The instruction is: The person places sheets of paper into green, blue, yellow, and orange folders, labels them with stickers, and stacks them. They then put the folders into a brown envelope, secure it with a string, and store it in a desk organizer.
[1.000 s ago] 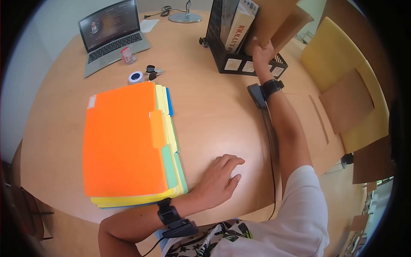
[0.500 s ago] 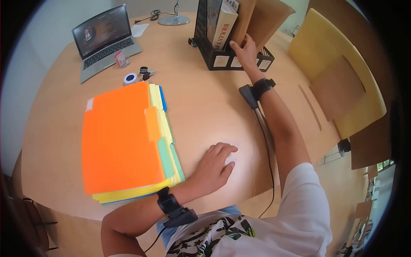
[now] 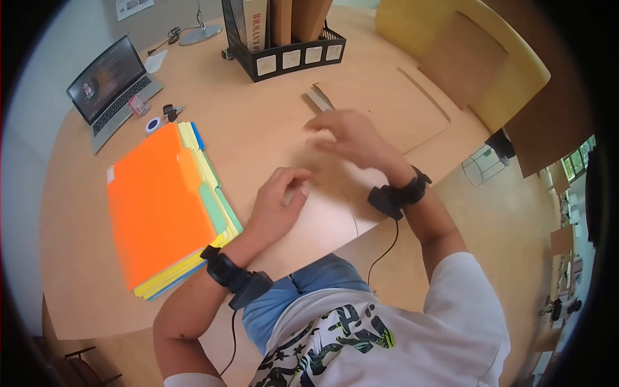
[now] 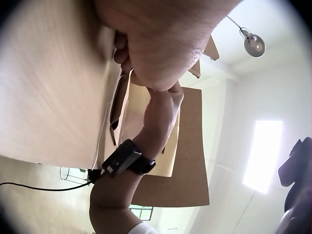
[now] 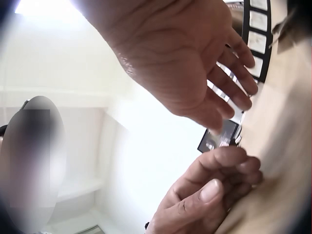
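Note:
My left hand [image 3: 278, 201] hovers low over the near part of the table, fingers loosely curled with nothing in them. My right hand [image 3: 351, 138] is above the table to its right, slightly blurred, its fingers loosely extended; in the right wrist view its palm [image 5: 170, 58] holds nothing. To the left of both hands lies a thick stack of file folders, an orange folder [image 3: 158, 206] on top and yellow, green and blue tabs showing. Farther off stands a black desk file organizer [image 3: 300, 59], holding a book [image 3: 255, 26] and brown upright files [image 3: 282, 22].
A laptop [image 3: 116, 93] is at the back left, with a tape roll [image 3: 153, 125] and black-handled scissors [image 3: 170, 113] nearby. A lamp base [image 3: 201, 35] stands behind. Flat brown cardboard [image 3: 393, 106] lies at the right, before a yellow chair [image 3: 445, 51].
My right hand has let go of the brown file, left it in the organizer, and come back toward my left hand. The head view has swung rightward.

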